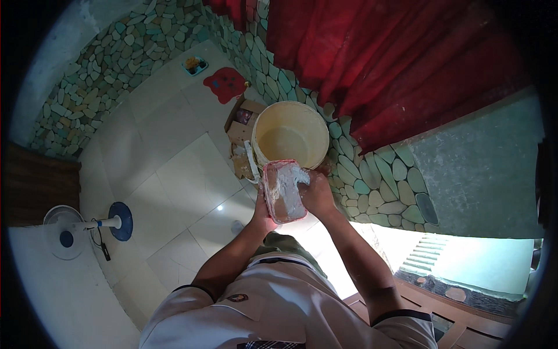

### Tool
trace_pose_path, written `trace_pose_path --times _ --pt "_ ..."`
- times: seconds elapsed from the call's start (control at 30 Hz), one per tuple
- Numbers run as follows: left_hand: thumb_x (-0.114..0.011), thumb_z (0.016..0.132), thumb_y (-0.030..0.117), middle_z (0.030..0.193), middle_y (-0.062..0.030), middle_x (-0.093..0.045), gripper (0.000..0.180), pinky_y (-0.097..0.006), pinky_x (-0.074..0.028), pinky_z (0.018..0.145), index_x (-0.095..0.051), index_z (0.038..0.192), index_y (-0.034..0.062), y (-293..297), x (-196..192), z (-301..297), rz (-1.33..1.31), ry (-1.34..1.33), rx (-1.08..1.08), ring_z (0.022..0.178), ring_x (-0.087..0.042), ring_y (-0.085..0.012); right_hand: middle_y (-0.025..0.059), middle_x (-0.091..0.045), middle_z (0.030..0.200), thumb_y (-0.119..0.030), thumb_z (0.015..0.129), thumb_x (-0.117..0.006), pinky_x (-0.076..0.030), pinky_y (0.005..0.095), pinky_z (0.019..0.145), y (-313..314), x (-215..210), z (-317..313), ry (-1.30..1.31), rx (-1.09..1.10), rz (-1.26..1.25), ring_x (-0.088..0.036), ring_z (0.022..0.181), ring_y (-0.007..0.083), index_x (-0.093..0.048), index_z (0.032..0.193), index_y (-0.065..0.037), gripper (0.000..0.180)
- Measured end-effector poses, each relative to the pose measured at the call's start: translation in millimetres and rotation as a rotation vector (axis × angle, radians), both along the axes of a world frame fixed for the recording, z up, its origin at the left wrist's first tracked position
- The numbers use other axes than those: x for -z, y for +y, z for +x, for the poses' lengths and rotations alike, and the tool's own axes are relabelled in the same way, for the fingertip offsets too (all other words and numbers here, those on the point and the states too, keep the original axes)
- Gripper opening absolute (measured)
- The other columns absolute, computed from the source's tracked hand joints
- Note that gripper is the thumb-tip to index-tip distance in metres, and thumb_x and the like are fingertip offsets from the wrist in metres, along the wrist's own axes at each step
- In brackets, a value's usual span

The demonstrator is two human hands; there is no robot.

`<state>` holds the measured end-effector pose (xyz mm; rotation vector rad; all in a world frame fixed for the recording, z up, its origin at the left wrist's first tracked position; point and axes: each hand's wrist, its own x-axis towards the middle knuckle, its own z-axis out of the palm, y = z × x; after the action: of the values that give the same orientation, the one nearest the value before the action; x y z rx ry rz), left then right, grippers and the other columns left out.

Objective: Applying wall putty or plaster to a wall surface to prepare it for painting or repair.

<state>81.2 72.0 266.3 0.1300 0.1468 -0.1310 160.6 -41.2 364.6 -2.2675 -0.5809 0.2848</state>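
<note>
My left hand point(263, 213) grips a pink rectangular container point(283, 192) from below and holds it tilted over the floor. White paste coats the inside of the container. My right hand point(317, 195) is at the container's right edge, its fingers reaching into the white paste. Just beyond the container stands a large cream bucket point(290, 136) with pale liquid or paste in it.
An open cardboard box point(241, 131) lies beside the bucket on the white tiled floor point(168, 157). A standing fan point(87, 225) lies at left. A red curtain point(378, 58) hangs over a pebble-stone wall point(372, 174). A red mat point(225, 83) lies farther off.
</note>
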Motion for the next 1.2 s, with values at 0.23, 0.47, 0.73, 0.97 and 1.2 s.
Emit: trace_pose_path --times 0.23,0.47,0.73,0.97,1.2 --pt "-0.035 0.091 0.062 0.138 -0.0052 -0.045 0.067 -0.051 -0.037 0.102 -0.038 0.139 0.0163 0.4 -16.6 -2.6 0.076 0.03 -0.026 0.125 -0.045 -0.0266 0.0267 -0.06 0.1 -0.002 0.069 -0.063 -0.047 0.0444 0.086 18.3 -28.8 -1.1 -0.16 -0.085 -0.18 -0.058 0.095 0.0419 -0.06 0.099 0.007 0.031" --pt "-0.032 0.093 0.058 0.135 -0.0047 -0.048 0.06 -0.05 -0.035 0.104 -0.043 0.135 0.0156 -0.1 -20.1 -5.8 -0.038 0.164 0.034 0.123 -0.047 -0.0261 0.0269 -0.061 0.1 -0.002 0.069 -0.063 -0.047 0.0426 0.087 20.3 -42.5 7.5 -0.195 -0.141 -0.153 -0.059 0.095 0.0411 -0.06 0.103 0.008 0.035" --pt "-0.032 0.094 0.058 0.133 -0.0037 -0.049 0.059 -0.051 -0.035 0.104 -0.044 0.135 0.0158 0.8 -21.5 -4.9 -0.042 0.142 0.01 0.122 -0.047 -0.0253 0.0268 -0.062 0.095 -0.001 0.069 -0.061 -0.048 0.0436 0.085 24.6 -56.0 15.1 -0.123 -0.174 -0.174 -0.06 0.093 0.0409 -0.061 0.098 0.006 0.03" --pt "-0.036 0.092 0.059 0.132 -0.0031 -0.051 0.06 -0.052 -0.036 0.103 -0.045 0.133 0.0163 0.8 -26.8 -3.8 -0.052 0.12 0.031 0.12 -0.049 -0.0254 0.0273 -0.062 0.098 -0.007 0.071 -0.065 -0.048 0.0419 0.086 29.5 -41.0 22.0 -0.008 -0.132 -0.104 -0.06 0.096 0.04 -0.06 0.103 0.006 0.035" --pt "-0.037 0.091 0.06 0.13 -0.0032 -0.052 0.06 -0.052 -0.037 0.101 -0.046 0.132 0.0168 3.8 -27.7 -7.2 -0.031 0.17 0.011 0.12 -0.05 -0.0253 0.0151 -0.065 0.097 -0.004 0.079 -0.061 -0.048 0.032 0.08 42.1 -40.2 16.7 0.347 -0.053 0.078 -0.062 0.086 0.0207 -0.06 0.107 0.006 0.03"
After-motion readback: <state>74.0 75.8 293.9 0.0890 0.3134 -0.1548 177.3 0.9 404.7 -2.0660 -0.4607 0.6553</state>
